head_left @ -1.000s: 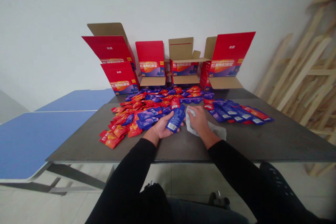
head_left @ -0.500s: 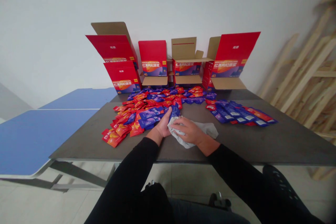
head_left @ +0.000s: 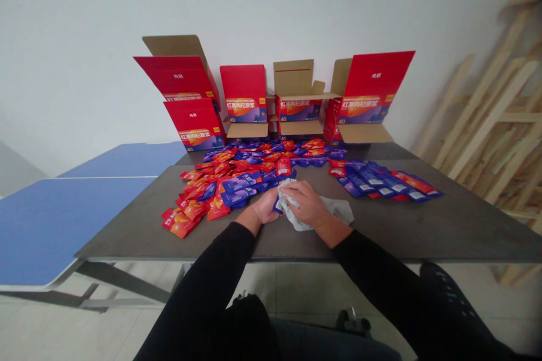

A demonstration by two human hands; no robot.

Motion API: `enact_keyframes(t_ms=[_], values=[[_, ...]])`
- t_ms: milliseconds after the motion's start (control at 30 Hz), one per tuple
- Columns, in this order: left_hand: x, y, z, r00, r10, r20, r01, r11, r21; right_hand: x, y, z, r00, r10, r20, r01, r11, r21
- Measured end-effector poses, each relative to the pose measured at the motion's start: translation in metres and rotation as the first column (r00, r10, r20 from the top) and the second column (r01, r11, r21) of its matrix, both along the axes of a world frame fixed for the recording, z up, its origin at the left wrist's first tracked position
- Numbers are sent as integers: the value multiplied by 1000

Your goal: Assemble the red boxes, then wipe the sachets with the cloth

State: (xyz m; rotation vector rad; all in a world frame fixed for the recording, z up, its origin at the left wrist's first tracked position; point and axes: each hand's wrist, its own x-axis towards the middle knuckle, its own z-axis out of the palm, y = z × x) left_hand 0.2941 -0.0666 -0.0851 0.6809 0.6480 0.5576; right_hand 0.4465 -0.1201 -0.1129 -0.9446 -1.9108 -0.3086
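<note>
My left hand (head_left: 267, 205) is closed on a blue sachet (head_left: 278, 207), most of which is hidden under a cloth. Pressed over that sachet is a pale grey cloth (head_left: 298, 222), bunched in the fingers of my right hand (head_left: 308, 203); its loose end trails on the table to the right. Left of and beyond my hands spreads a pile of red and blue sachets (head_left: 241, 181). A fanned group of mostly blue sachets (head_left: 375, 179) lies on the right.
Several red printed cartons with raised flaps line the back, among them a left carton (head_left: 195, 124) and a right carton (head_left: 368, 104). The dark table (head_left: 169, 248) adjoins a blue table-tennis table (head_left: 63, 225). Wooden slats (head_left: 495, 118) lean at the far right.
My right hand has moved the cloth up over the sachet, covering more of it. The whole view has shifted slightly.
</note>
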Motion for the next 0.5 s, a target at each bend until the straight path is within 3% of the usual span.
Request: enact_keyframes(t_ms=[167, 500], values=[[-1, -3, 0, 999, -23, -47, 26, 997, 71, 4, 5, -3, 984, -100, -150, 93, 994, -49], [-10, -1, -3, 973, -225, 62, 218, 971, 100, 13, 17, -6, 896, -290, -337, 282, 957, -71]])
